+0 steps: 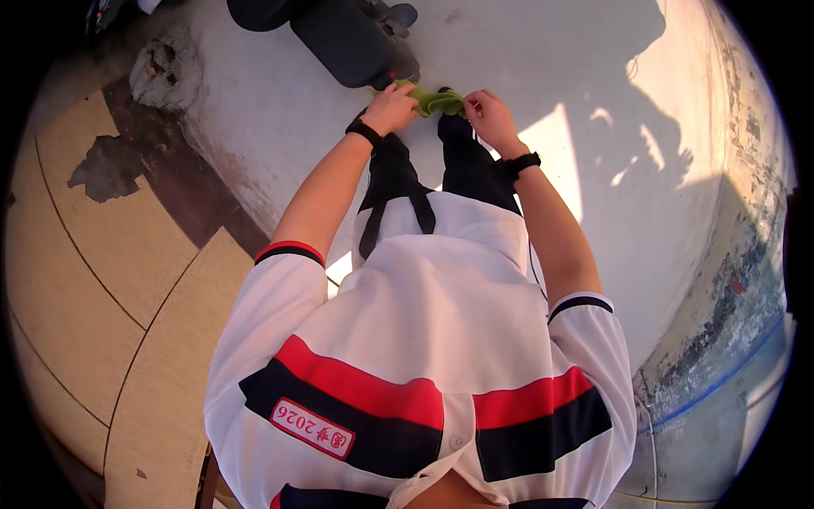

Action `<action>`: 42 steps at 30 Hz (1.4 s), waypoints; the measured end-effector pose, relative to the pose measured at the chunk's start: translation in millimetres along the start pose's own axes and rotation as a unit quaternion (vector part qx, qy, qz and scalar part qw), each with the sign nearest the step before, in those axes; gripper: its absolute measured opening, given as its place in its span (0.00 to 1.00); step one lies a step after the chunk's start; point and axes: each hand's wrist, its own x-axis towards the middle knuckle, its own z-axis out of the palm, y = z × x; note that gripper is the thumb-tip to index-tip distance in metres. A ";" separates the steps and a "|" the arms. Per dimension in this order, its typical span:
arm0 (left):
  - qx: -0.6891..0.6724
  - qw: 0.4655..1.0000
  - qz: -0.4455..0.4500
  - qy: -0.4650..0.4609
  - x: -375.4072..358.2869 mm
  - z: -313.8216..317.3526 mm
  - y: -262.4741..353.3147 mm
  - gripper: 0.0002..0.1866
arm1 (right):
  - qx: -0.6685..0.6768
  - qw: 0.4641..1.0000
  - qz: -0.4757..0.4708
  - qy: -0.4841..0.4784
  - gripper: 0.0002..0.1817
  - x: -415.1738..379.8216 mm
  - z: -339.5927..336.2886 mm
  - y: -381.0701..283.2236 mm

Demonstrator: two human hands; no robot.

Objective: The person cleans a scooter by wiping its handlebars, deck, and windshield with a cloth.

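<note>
A limp green leafy piece [439, 103] stretches between my two hands, over my dark trousers and shoe. My left hand [392, 109] is closed on its left end, with some green showing above the fingers. At its right end, my right hand [489, 117] pinches the edge between thumb and fingers. Both wrists wear black bands. The hands are apart, with the leaf's middle slack and curled between them.
A dark grey machine or container [343, 42] stands just beyond my left hand. Pale concrete floor [543, 51] surrounds my feet. Tan slabs [76, 280] lie at the left, beside a rough lump [167, 68]. A worn wall [729, 280] curves along the right.
</note>
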 end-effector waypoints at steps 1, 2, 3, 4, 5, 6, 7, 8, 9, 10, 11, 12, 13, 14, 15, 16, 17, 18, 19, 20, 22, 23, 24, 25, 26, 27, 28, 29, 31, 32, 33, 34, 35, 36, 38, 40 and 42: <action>-0.006 1.000 -0.007 0.018 -2.2 -0.2 2.3 0.13 | 0.002 1.000 0.000 -0.002 0.07 0.3 -1.8 2.0; -0.012 0.999 -0.014 0.036 -6.6 0.1 4.8 0.12 | 0.005 1.000 -0.001 -0.004 0.08 1.4 -3.8 4.2; -0.017 0.998 -0.023 0.055 -10.8 1.6 5.8 0.12 | 0.009 1.000 -0.003 -0.007 0.08 3.0 -6.5 3.8; -0.009 0.998 -0.020 0.066 -15.2 2.8 6.0 0.12 | 0.006 1.000 -0.008 -0.007 0.08 4.8 -8.1 2.7; -0.001 0.997 -0.018 0.077 -20.3 4.5 6.4 0.12 | 0.004 1.000 -0.014 -0.007 0.08 6.4 -8.7 0.9; 0.005 0.996 -0.017 0.089 -25.6 3.7 9.1 0.12 | 0.000 1.000 -0.019 -0.008 0.08 7.7 -8.2 -0.7; 0.006 0.995 -0.021 0.097 -29.8 3.4 11.6 0.12 | 0.003 1.000 -0.025 -0.010 0.08 10.5 -6.2 -0.8; 0.007 0.994 -0.026 0.106 -35.3 3.3 13.2 0.12 | 0.006 0.999 -0.031 -0.013 0.08 14.4 -3.1 -1.8; 0.006 0.993 -0.033 0.114 -42.3 2.9 15.7 0.12 | 0.009 0.999 -0.036 -0.017 0.08 17.0 1.3 -0.6; -0.007 0.992 -0.044 0.120 -49.2 2.4 17.0 0.12 | 0.011 0.999 -0.040 -0.018 0.08 20.8 6.7 -0.5; -0.020 0.990 -0.055 0.125 -55.9 2.4 18.2 0.12 | 0.012 0.999 -0.043 -0.019 0.08 25.1 12.6 -0.9; -0.035 0.989 -0.066 0.131 -63.5 3.5 18.4 0.12 | 0.013 0.999 -0.046 -0.020 0.08 27.6 18.1 -2.3; -0.053 0.987 -0.076 0.132 -71.6 3.7 16.5 0.12 | 0.017 0.998 -0.052 -0.011 0.07 30.6 23.1 -4.0; -0.071 0.985 -0.087 0.133 -80.8 3.5 13.8 0.12 | 0.021 0.998 -0.058 -0.003 0.07 33.1 27.7 -5.5; -0.090 0.982 -0.096 0.132 -91.0 5.5 8.8 0.11 | 0.026 0.998 -0.063 0.005 0.07 32.9 31.7 -10.6; -0.113 0.979 -0.115 0.128 -101.1 7.7 0.0 0.11 | 0.020 0.998 -0.061 0.009 0.07 32.7 36.0 -16.0; -0.135 0.974 -0.133 0.125 -110.7 9.9 -9.3 0.11 | 0.012 0.998 -0.061 0.014 0.07 32.8 38.9 -20.2; -0.160 0.968 -0.152 0.122 -120.2 9.9 -14.9 0.11 | 0.005 0.998 -0.060 0.016 0.07 31.5 41.0 -26.5; -0.167 0.964 -0.166 0.124 -128.5 10.4 -21.2 0.11 | 0.001 0.997 -0.079 0.012 0.07 30.9 43.9 -33.1; -0.175 0.960 -0.180 0.126 -136.3 11.1 -27.9 0.11 | -0.002 0.995 -0.097 0.007 0.07 30.2 47.7 -39.6; -0.186 0.952 -0.203 0.132 -152.6 16.0 -33.5 0.10 | -0.016 0.988 -0.150 0.012 0.06 25.7 61.5 -48.6; -0.189 0.949 -0.211 0.139 -157.8 18.6 -34.6 0.10 | -0.027 0.981 -0.189 0.024 0.06 28.2 68.0 -53.7; -0.192 0.945 -0.218 0.149 -161.8 21.2 -39.1 0.10 | -0.039 0.972 -0.229 0.036 0.06 30.9 72.5 -62.7; -0.201 0.935 -0.224 0.188 -166.2 23.2 -43.9 0.10 | -0.023 0.973 -0.227 0.036 0.06 31.5 77.9 -72.3; -0.209 0.923 -0.230 0.226 -170.9 26.2 -47.0 0.10 | -0.007 0.974 -0.224 0.035 0.05 30.7 83.5 -81.6; -0.217 0.910 -0.236 0.264 -176.4 25.9 -47.5 0.10 | 0.010 0.975 -0.221 0.033 0.05 30.3 86.4 -90.5; -0.237 0.892 -0.250 0.292 -182.5 25.1 -50.1 0.11 | 0.007 0.972 -0.229 0.050 0.05 31.8 87.8 -99.0; -0.257 0.873 -0.263 0.321 -188.1 23.0 -53.6 0.11 | 0.005 0.969 -0.237 0.067 0.04 34.8 88.6 -107.5; -0.287 0.846 -0.266 0.361 -199.2 16.2 -60.9 0.12 | 0.003 0.961 -0.260 0.092 0.04 40.9 92.8 -119.6; -0.299 0.840 -0.258 0.373 -204.7 12.9 -65.0 0.13 | 0.003 0.957 -0.274 0.100 0.04 43.0 92.6 -124.4; -0.310 0.832 -0.250 0.385 -209.5 11.1 -69.3 0.13 | 0.003 0.951 -0.288 0.108 0.04 44.9 92.5 -127.3; -0.306 0.839 -0.245 0.378 -213.8 9.6 -72.7 0.14 | -0.004 0.950 -0.294 0.105 0.04 44.8 92.2 -129.8; -0.303 0.844 -0.241 0.371 -218.1 8.5 -75.9 0.15 | -0.011 0.949 -0.299 0.101 0.04 42.9 92.3 -131.8; -0.299 0.850 -0.237 0.363 -221.0 8.7 -78.4 0.15 | -0.017 0.947 -0.304 0.098 0.04 41.6 92.6 -132.0; -0.290 0.849 -0.232 0.376 -225.4 11.4 -80.3 0.15 | -0.027 0.948 -0.305 0.088 0.04 37.5 93.3 -130.2; -0.298 0.839 -0.221 0.399 -227.7 10.1 -79.4 0.15 | -0.021 0.948 -0.304 0.091 0.04 37.7 94.6 -135.7; -0.322 0.819 -0.203 0.430 -228.2 7.7 -78.4 0.15 | 0.001 0.948 -0.299 0.105 0.03 39.0 93.7 -144.1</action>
